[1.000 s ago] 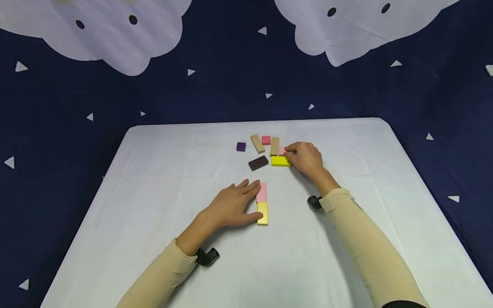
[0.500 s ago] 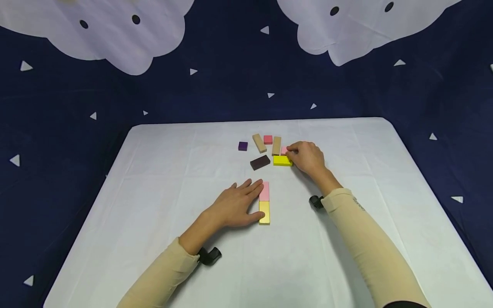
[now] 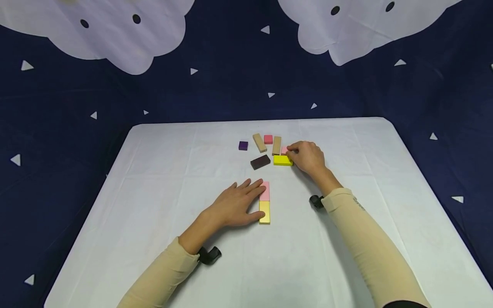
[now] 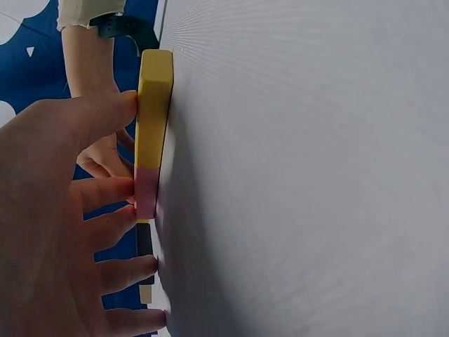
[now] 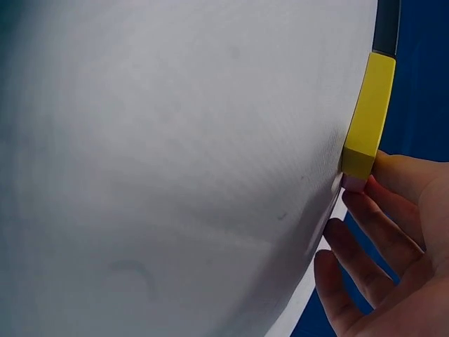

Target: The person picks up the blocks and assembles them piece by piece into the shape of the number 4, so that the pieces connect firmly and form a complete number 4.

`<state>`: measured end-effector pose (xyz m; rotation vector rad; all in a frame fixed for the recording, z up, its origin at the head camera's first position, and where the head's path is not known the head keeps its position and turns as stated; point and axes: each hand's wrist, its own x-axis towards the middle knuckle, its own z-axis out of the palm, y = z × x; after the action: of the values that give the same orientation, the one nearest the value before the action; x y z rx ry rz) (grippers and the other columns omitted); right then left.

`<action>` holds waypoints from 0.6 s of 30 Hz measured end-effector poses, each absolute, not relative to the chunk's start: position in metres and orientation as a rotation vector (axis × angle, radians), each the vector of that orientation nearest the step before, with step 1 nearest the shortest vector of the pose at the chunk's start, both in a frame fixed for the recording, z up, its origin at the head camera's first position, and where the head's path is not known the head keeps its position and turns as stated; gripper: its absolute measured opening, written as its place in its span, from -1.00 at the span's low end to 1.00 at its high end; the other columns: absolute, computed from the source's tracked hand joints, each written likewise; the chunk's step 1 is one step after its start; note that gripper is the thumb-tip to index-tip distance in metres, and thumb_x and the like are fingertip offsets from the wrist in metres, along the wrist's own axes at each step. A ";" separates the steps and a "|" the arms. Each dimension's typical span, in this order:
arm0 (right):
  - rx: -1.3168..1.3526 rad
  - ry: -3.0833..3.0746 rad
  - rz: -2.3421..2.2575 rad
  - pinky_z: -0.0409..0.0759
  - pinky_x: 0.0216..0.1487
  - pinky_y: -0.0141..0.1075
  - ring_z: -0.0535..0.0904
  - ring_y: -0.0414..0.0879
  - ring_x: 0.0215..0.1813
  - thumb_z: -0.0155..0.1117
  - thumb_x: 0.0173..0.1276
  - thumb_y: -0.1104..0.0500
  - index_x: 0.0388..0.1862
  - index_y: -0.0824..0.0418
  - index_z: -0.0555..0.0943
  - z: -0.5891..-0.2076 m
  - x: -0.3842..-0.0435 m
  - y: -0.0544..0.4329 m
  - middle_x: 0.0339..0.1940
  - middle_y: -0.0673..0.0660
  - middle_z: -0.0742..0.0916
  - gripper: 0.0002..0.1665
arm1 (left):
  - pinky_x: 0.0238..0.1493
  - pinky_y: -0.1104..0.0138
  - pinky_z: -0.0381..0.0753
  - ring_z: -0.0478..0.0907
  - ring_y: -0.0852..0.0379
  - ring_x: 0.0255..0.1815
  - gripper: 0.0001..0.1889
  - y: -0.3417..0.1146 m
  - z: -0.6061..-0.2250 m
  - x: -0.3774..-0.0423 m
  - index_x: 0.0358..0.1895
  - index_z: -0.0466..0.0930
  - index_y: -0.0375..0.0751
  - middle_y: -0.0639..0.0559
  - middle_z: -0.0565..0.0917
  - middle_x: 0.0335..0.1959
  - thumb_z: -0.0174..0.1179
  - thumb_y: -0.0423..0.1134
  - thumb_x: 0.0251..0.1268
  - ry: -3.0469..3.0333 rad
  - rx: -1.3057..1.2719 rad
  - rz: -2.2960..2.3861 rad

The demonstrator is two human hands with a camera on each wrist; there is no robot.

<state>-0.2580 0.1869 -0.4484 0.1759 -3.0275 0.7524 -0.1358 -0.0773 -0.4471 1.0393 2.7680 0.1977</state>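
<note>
My left hand lies over the table with its fingers spread and straight. Its thumb rests on a pale yellow block, and its index fingertip touches a pink block set end to end with it. Both blocks lie flat in one line. At the far group of blocks, my right hand pinches a small pink block between thumb and index finger, partly hidden by them. Just in front lies a bright yellow block, its end right at the thumb in the right wrist view.
Left of the right hand lie a dark brown block, a dark purple block, a red-pink block, one slanted wooden block and an upright-lying wooden block. A white cloth covers the table; a dark blue curtain hangs behind.
The whole head view has shifted slightly, with things appearing a little further right. Both hands and all blocks keep their places relative to each other.
</note>
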 end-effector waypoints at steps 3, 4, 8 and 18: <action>0.173 -3.027 0.754 0.43 0.06 0.10 0.48 0.20 0.18 0.29 0.32 0.02 0.04 0.10 0.70 -0.448 -0.258 0.186 0.12 0.15 0.66 -0.64 | 0.33 -0.08 0.15 0.07 -0.03 0.48 -0.20 -0.077 -0.447 -0.136 0.51 0.10 0.10 0.19 0.01 0.53 -0.11 0.39 0.27 2.766 1.044 0.208; 0.175 -3.027 0.756 0.43 0.07 0.10 0.48 0.20 0.18 0.29 0.32 0.02 0.04 0.11 0.70 -0.447 -0.258 0.186 0.12 0.15 0.66 -0.64 | 0.33 -0.08 0.15 0.07 -0.04 0.48 -0.20 -0.077 -0.447 -0.136 0.51 0.10 0.10 0.20 0.02 0.53 -0.11 0.39 0.27 2.767 1.044 0.213; 0.178 -3.027 0.759 0.43 0.06 0.09 0.48 0.20 0.18 0.29 0.33 0.02 0.05 0.11 0.70 -0.447 -0.258 0.186 0.12 0.15 0.66 -0.64 | 0.32 -0.11 0.15 0.09 -0.07 0.46 -0.19 -0.077 -0.447 -0.136 0.52 0.10 0.07 0.22 0.05 0.52 -0.10 0.38 0.27 2.775 1.047 0.220; 0.170 -3.026 0.742 0.46 -0.02 0.04 0.54 0.15 0.06 0.31 0.31 0.03 0.05 0.12 0.70 -0.447 -0.259 0.186 -0.01 0.15 0.71 -0.63 | 0.30 -0.15 0.15 0.11 -0.13 0.45 -0.25 -0.076 -0.447 -0.135 0.49 0.17 0.13 0.21 0.07 0.51 -0.09 0.36 0.30 2.763 1.089 0.210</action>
<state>-0.2590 0.1865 -0.4469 0.1696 -3.0255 0.7421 -0.1349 -0.0761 -0.4469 1.0886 2.7633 0.2103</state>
